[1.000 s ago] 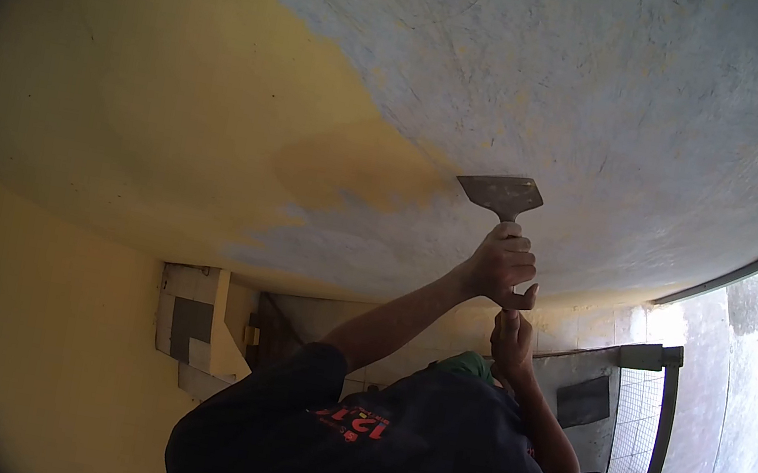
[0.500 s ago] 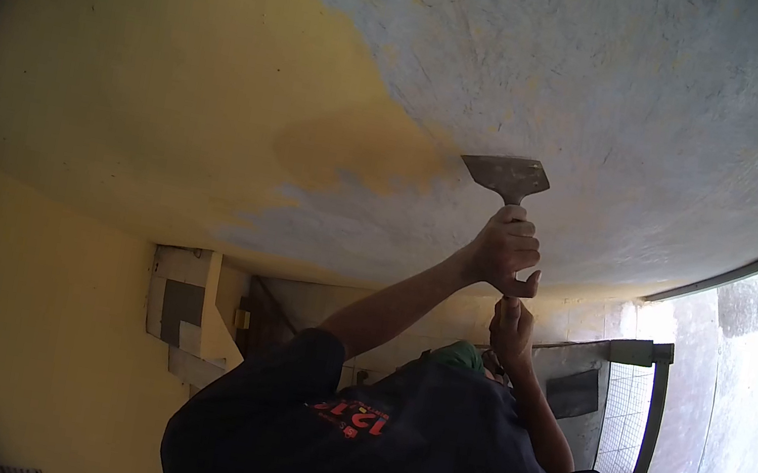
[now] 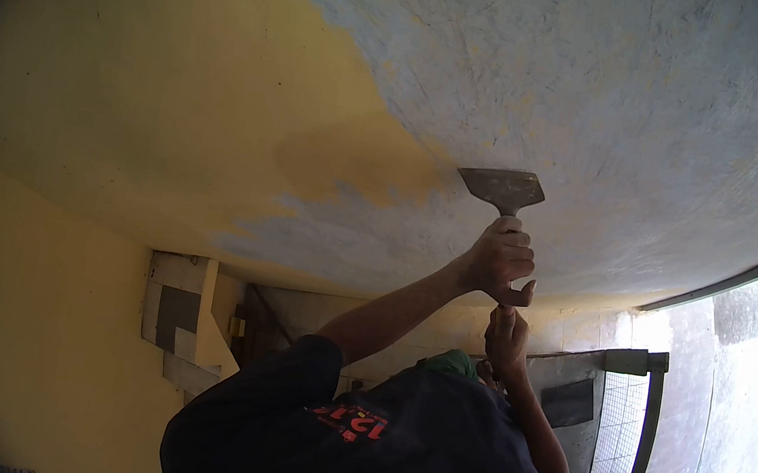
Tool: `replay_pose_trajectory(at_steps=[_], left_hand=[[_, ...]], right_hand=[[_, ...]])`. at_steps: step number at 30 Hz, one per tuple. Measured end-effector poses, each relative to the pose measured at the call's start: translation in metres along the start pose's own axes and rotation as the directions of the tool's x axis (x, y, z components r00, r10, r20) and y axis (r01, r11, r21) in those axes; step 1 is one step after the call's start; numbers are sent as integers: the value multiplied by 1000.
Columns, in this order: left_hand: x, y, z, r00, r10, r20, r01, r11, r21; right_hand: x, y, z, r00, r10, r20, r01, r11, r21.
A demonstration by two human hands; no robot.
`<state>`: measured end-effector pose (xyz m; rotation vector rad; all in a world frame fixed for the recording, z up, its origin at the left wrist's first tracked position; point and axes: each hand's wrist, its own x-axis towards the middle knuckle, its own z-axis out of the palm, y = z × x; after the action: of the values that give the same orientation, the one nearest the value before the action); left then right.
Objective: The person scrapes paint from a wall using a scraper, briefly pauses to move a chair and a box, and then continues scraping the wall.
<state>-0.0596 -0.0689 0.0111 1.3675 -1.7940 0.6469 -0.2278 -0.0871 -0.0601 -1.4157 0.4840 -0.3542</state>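
A wide scraper (image 3: 504, 188) has its flat blade at the patchy surface, close to the border between yellow paint (image 3: 197, 66) and the exposed bluish-grey area (image 3: 584, 90). My left hand (image 3: 501, 260) wraps round the handle just behind the blade, its thumb pointing toward my body. Lower on the same handle, my right hand (image 3: 507, 336) is closed around the end. Most of the handle is hidden by the fingers. A darker brownish-yellow patch (image 3: 352, 157) lies to the left of the blade.
Below the painted surface, a ledge with grey and white tiles (image 3: 178, 308) stands left of my dark shirt (image 3: 423, 454). A curved rail (image 3: 648, 442) and white mesh (image 3: 619, 417) are at the right. Bright light comes from the far right, and green cloth (image 3: 448, 361) shows near my shirt.
The scraper and both hands sit slightly lower in view, toward my body. The whole view has shifted a little as well. Both hands keep their hold.
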Motion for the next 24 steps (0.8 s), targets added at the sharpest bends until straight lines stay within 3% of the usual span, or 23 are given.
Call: replay_pose_trajectory(at_steps=[7, 10, 19, 21, 24], left_hand=[[-2, 2, 2, 1000, -19, -22, 18, 1000, -19], [0, 2, -2, 1000, -3, -17, 3, 1000, -11], [1, 1, -4, 999, -35, -26, 35, 999, 17], [5, 7, -11, 999, -32, -7, 32, 999, 21], [19, 11, -23, 999, 5, -34, -5, 1000, 26]], right_hand=[[-1, 12, 0, 999, 35, -4, -35, 998, 58], [-1, 2, 2, 999, -10, -35, 9, 1000, -30], [0, -3, 0, 1000, 15, -6, -15, 1000, -6], [-2, -10, 0, 992, -128, 11, 128, 981, -148], [-7, -29, 3, 1000, -24, 0, 24, 999, -34]])
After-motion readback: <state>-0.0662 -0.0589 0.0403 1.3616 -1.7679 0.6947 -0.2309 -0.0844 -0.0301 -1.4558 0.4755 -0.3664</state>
